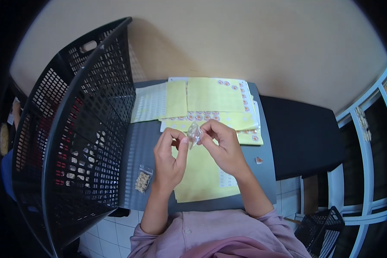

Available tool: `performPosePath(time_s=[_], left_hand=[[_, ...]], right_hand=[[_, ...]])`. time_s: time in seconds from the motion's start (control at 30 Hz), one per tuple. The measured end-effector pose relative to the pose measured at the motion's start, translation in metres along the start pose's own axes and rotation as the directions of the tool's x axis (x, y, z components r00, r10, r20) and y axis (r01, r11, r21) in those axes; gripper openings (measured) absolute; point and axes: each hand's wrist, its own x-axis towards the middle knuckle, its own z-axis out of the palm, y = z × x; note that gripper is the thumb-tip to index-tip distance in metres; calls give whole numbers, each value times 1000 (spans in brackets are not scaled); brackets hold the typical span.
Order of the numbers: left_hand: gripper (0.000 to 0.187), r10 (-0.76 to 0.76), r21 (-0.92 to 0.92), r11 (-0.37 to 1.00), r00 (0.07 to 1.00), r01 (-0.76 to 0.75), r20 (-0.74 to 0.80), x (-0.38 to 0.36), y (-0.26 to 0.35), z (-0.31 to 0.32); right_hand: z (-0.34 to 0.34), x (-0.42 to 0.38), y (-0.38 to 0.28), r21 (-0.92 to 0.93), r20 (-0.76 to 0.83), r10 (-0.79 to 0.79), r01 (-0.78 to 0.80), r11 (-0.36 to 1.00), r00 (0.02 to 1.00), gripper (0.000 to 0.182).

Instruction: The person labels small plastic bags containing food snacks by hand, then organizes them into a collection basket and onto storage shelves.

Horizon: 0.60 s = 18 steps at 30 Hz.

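hands (198, 150), clear bag (194, 134) pinched between

Left hand (170, 157): raised, fingers curled, thumb and forefinger pinched at the tips | Right hand (223, 146): raised opposite, fingers bent inward, tips pinched, just beside the left's | Forearms: bare, angled inward from pink sleeves, wrists well apart.
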Motion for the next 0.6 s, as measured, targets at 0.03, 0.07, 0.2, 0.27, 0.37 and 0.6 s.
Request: performPosePath(time_s=[0.03,0.07,0.2,0.27,0.37,0.6], left_hand=[[6,-66,-26,997,997,67,48,-2,-3,-1],[6,-83,-32,996,994,85,65,-5,-6,0],[28,124,-138,984,987,-109,100,-6,-9,15],[28,96,-154,987,955,-54,279,-11,-10,28],[25,-140,-310,920,939,241,315,-23,-39,45],[23,-578,-665,397,735,632,354,-34,-108,54]], right_hand=[[-2,-2,1,37,4,14,-14,999,1000,8],[-5,-4,3,35,-5,37,-37,999,999,8],[-26,-14,9,76,7,182,-182,980,983,11],[-34,-21,11,238,119,186,-210,948,975,13],[-42,-37,23,242,27,224,-224,944,974,14],[-58,-69,74,-727,-248,219,-331,602,944,49]])
